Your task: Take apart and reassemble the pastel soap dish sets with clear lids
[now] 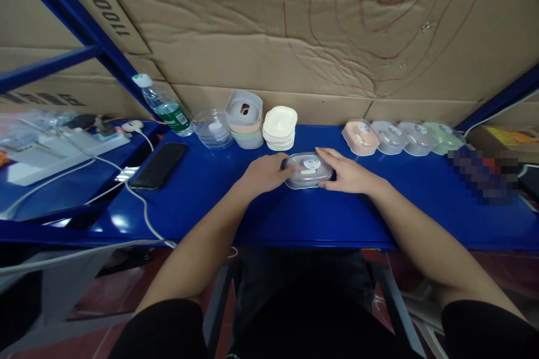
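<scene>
A small grey container with a clear lid [309,169] lies on the blue table [295,213] in front of me. My left hand [266,171] grips its left side with curled fingers. My right hand [345,172] clasps its right side, fingers laid along the rim. To the right stands a row of closed containers, a pink one [361,136], grey ones [389,136] and a green one [444,136].
Behind the hands are a stack of cream bowls [279,127], a stack of coloured boxes [244,118] and clear lids [213,128]. A water bottle [164,104], a black phone [159,165], white cables [138,202] and a power strip [84,143] lie at the left. Cardboard backs the table.
</scene>
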### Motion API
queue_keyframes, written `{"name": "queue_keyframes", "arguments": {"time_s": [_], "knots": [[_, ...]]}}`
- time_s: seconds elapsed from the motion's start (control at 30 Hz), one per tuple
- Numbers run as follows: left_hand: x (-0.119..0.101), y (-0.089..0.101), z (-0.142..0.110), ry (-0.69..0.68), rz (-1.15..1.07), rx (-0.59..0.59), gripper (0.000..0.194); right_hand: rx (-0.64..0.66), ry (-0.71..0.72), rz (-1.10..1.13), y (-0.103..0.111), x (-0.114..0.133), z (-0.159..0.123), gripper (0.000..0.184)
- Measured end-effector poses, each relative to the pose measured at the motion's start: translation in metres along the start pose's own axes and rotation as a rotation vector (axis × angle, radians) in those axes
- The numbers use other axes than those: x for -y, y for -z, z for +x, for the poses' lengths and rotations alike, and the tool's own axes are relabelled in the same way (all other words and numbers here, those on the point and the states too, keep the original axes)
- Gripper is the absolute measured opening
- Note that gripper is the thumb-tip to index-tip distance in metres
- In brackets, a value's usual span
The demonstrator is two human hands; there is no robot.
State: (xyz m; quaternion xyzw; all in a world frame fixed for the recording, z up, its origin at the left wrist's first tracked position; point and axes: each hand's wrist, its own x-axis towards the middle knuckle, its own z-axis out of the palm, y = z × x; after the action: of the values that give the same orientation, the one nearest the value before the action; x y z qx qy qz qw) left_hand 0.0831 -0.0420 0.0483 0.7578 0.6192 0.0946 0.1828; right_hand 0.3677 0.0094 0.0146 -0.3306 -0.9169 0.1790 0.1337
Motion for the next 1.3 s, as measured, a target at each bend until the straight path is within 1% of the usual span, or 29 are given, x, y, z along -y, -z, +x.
{"name": "queue_keyframes", "arguments": {"time_s": [0.17,0.27,0.33,0.43,0.53,0.6,0.67,0.77,0.8,0.87,0.97,1.07,1.17,1.23,1.3], "knots": [[0.002,-0.003,0.002,-0.014,0.024,0.002,0.057,0.021,-0.024,-0.008,0.003,0.0,0.0,0.108],[0.002,-0.005,0.003,-0.006,0.027,0.021,0.059,0.01,-0.024,-0.005,0.005,0.001,0.001,0.109],[0.002,-0.006,0.005,0.005,0.03,0.024,0.062,-0.002,-0.05,-0.028,0.006,0.002,0.001,0.11],[0.001,-0.007,0.006,0.026,0.014,0.013,0.068,-0.053,-0.161,-0.162,0.01,0.002,0.001,0.113],[0.002,-0.007,0.007,0.048,0.006,-0.019,0.075,-0.176,-0.326,-0.352,0.016,-0.001,-0.002,0.124],[0.004,-0.007,0.007,0.053,0.02,-0.033,0.077,-0.252,-0.378,-0.431,0.019,-0.003,-0.003,0.125],[0.005,-0.007,0.007,0.041,0.028,-0.039,0.076,-0.279,-0.356,-0.461,0.02,-0.005,-0.004,0.114],[0.005,-0.008,0.008,0.007,0.008,-0.063,0.067,-0.253,-0.293,-0.455,0.019,-0.005,-0.003,0.086],[0.005,-0.009,0.008,-0.002,-0.004,-0.081,0.063,-0.244,-0.286,-0.449,0.018,-0.004,-0.002,0.078],[0.005,-0.01,0.01,-0.004,-0.026,-0.137,0.056,-0.248,-0.285,-0.443,0.016,-0.005,0.0,0.069],[0.007,-0.012,0.015,0.012,-0.055,-0.272,0.054,-0.29,-0.274,-0.44,0.013,-0.009,0.004,0.062],[0.014,-0.015,0.022,0.011,-0.096,-0.371,0.063,-0.362,-0.268,-0.425,0.012,-0.019,0.009,0.056],[0.022,-0.018,0.031,0.017,-0.099,-0.384,0.068,-0.433,-0.258,-0.412,0.011,-0.027,0.014,0.051],[0.026,-0.02,0.037,0.027,-0.082,-0.384,0.065,-0.463,-0.235,-0.399,0.011,-0.027,0.017,0.05],[0.029,-0.021,0.042,0.035,-0.066,-0.381,0.059,-0.455,-0.198,-0.365,0.009,-0.021,0.018,0.049]]}}
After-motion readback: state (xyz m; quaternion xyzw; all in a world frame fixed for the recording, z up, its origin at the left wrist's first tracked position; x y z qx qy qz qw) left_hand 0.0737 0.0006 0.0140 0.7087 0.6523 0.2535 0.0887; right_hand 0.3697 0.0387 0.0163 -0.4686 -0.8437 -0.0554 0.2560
